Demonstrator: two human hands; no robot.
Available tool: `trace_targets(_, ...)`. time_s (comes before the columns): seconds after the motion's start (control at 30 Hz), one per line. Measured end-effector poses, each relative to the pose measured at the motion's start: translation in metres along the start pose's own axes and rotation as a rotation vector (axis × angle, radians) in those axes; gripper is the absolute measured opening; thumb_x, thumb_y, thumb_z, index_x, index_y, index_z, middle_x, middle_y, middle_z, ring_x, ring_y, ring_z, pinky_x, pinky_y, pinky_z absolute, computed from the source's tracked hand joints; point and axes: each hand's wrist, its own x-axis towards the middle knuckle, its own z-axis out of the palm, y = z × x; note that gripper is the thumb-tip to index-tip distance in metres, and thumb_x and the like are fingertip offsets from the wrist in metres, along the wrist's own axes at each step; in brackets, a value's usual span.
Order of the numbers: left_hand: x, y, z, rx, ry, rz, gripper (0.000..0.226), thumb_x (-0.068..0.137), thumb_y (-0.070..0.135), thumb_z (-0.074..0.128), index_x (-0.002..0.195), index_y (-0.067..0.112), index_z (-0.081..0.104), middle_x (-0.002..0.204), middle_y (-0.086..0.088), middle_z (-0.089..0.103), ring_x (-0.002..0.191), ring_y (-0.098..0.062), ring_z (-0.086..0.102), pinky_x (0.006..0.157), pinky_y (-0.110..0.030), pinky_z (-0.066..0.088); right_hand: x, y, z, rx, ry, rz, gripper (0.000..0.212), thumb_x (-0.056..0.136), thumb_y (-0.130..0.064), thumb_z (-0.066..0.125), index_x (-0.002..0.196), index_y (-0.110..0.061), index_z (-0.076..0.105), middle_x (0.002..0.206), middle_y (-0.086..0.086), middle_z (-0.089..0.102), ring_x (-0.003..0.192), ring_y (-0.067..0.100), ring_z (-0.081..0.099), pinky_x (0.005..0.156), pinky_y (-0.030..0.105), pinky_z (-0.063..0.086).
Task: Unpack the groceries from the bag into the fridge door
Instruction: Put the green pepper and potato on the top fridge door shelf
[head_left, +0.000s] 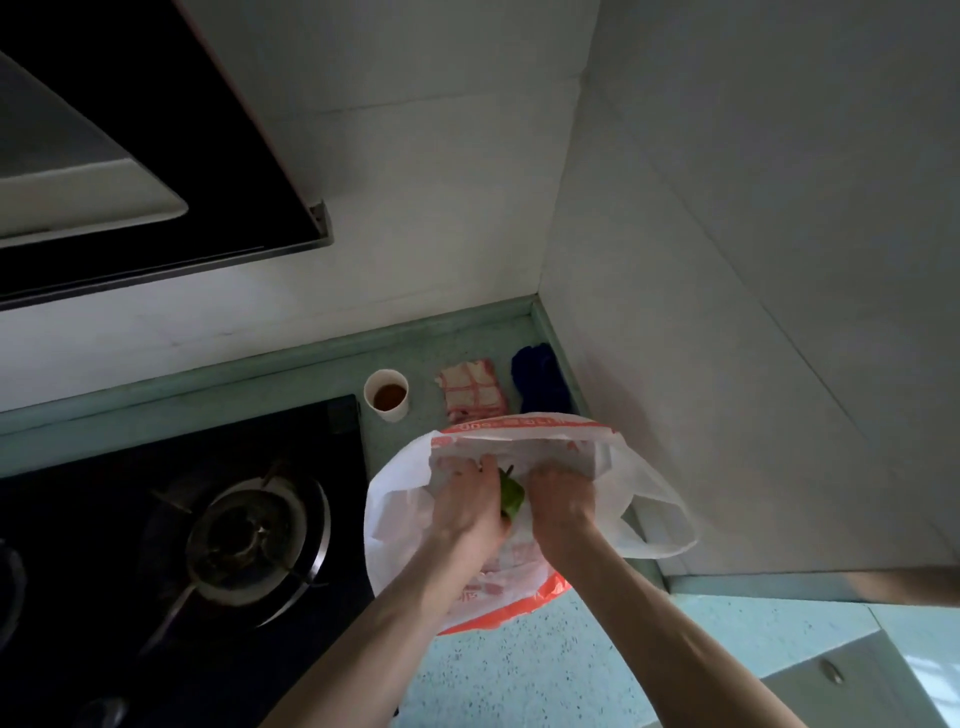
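- The plastic bag, white with orange print, sits on the counter in the corner, mouth open, and both hands are inside it.
- A green vegetable, looks like a pepper, is right between the two hands inside the bag, touching both.
- Left hand has its fingers curled down around the left side of the green thing; the fingertips are buried in the plastic, so the exact grip is hard to tell.
- Right hand is curled into the bag on the other side of the vegetable, knuckles up, seemingly bunching plastic. Can't tell if it's on the pepper or only on the bag.
- One bag handle flops out to the right of the right hand, against the wall.
- Just beyond the hands, past the bag's far rim: a red-and-white checked cloth, a dark blue bundle to its right in the corner, and a paper cup with brownish liquid to its left.
- Left of the left hand there's a black gas stove with a burner, and a range hood above it.
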Motion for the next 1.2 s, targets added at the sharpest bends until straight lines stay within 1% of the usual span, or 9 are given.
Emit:
trace_targets(0.07, -0.006, 0.003, -0.004, 0.021, 0.058, 0.008, 0.086, 0.086, 0.038, 0.079, 0.151, 0.013, 0.03, 0.148, -0.017, 0.049, 0.128, -0.034, 0.056, 0.105, -0.044, 0.054, -0.005, -0.004, -0.003, 0.014, 0.088, 0.081, 0.039, 0.1, -0.018, 0.06, 0.138, -0.013, 0.05, 0.133, 0.011, 0.055, 0.117, 0.027, 0.061, 0.093, 0.022, 0.051)
trace_targets(0.17, -0.021, 0.008, -0.016, -0.025, 0.14, 0.019, 0.087, 0.084, 0.042, 0.079, 0.151, 0.016, 0.029, 0.143, -0.013, 0.053, 0.124, -0.031, 0.058, 0.101, -0.044, 0.056, -0.022, -0.004, -0.015, 0.019, 0.143, 0.093, 0.042, 0.1, -0.031, 0.059, 0.138, -0.017, 0.047, 0.138, 0.009, 0.048, 0.113, 0.025, 0.059, 0.098, 0.036, 0.051)
trace_targets(0.4, -0.08, -0.001, -0.044, -0.221, 0.35, 0.058, 0.07, 0.082, 0.037, 0.076, 0.138, 0.02, 0.037, 0.118, -0.003, 0.057, 0.098, -0.022, 0.065, 0.069, -0.029, 0.048, -0.077, 0.011, -0.05, 0.284, 0.314, 0.104, 0.053, 0.092, -0.043, 0.07, 0.134, -0.02, 0.047, 0.136, 0.005, 0.049, 0.096, 0.024, 0.069, 0.071, 0.033, 0.049)
trace_targets(0.5, -0.113, -0.012, -0.055, -0.375, 0.417, 0.11, 0.082, 0.083, 0.045, 0.078, 0.149, 0.029, 0.031, 0.13, 0.006, 0.055, 0.105, -0.017, 0.066, 0.08, -0.026, 0.054, -0.107, 0.017, -0.057, 0.361, 0.42, 0.053, 0.057, 0.09, -0.049, 0.07, 0.134, -0.022, 0.046, 0.129, 0.003, 0.055, 0.094, 0.024, 0.072, 0.064, 0.031, 0.045)
trace_targets(0.6, -0.145, -0.026, -0.063, -0.602, 0.439, 0.185, 0.077, 0.08, 0.046, 0.08, 0.144, 0.039, 0.037, 0.136, 0.016, 0.055, 0.115, -0.007, 0.061, 0.095, -0.023, 0.052, -0.132, 0.019, -0.055, 0.515, 0.543, 0.006, 0.061, 0.082, -0.051, 0.077, 0.128, -0.023, 0.049, 0.111, 0.001, 0.066, 0.085, 0.029, 0.072, 0.059, 0.033, 0.05)
trace_targets(0.73, -0.184, -0.043, -0.069, -0.777, 0.529, 0.165, 0.073, 0.075, 0.046, 0.08, 0.138, 0.042, 0.043, 0.13, 0.021, 0.058, 0.116, -0.003, 0.06, 0.1, -0.028, 0.051, -0.156, 0.01, -0.053, 0.728, 0.614, -0.091, 0.067, 0.079, -0.049, 0.082, 0.133, -0.025, 0.05, 0.12, 0.004, 0.066, 0.084, 0.034, 0.071, 0.063, 0.043, 0.059)
trace_targets(0.83, -0.221, -0.058, -0.074, -0.825, 0.649, 0.149, 0.07, 0.078, 0.036, 0.083, 0.136, 0.042, 0.045, 0.13, 0.019, 0.053, 0.119, -0.006, 0.058, 0.099, -0.027, 0.052, -0.177, -0.011, -0.062, 0.932, 0.674, -0.204, 0.067, 0.079, -0.051, 0.082, 0.135, -0.03, 0.051, 0.123, -0.001, 0.065, 0.092, 0.024, 0.07, 0.068, 0.037, 0.059)
trace_targets(0.97, -0.281, -0.09, -0.075, -0.86, 0.789, 0.071, 0.075, 0.078, 0.03, 0.085, 0.142, 0.037, 0.046, 0.132, 0.015, 0.048, 0.121, -0.005, 0.057, 0.097, -0.024, 0.053, -0.212, -0.058, -0.087, 1.179, 0.671, -0.375, 0.077, 0.076, -0.047, 0.083, 0.14, -0.031, 0.045, 0.12, -0.01, 0.063, 0.094, 0.002, 0.068, 0.068, 0.009, 0.052)
trace_targets(1.2, -0.408, -0.151, -0.066, -0.973, 1.057, -0.122, 0.081, 0.077, 0.031, 0.09, 0.144, 0.037, 0.045, 0.136, 0.012, 0.057, 0.122, -0.016, 0.063, 0.099, -0.027, 0.052, -0.283, -0.159, -0.117, 1.436, 0.482, -0.695, 0.061, 0.071, -0.058, 0.073, 0.126, -0.042, 0.054, 0.111, -0.021, 0.067, 0.099, 0.006, 0.071, 0.079, 0.016, 0.057)
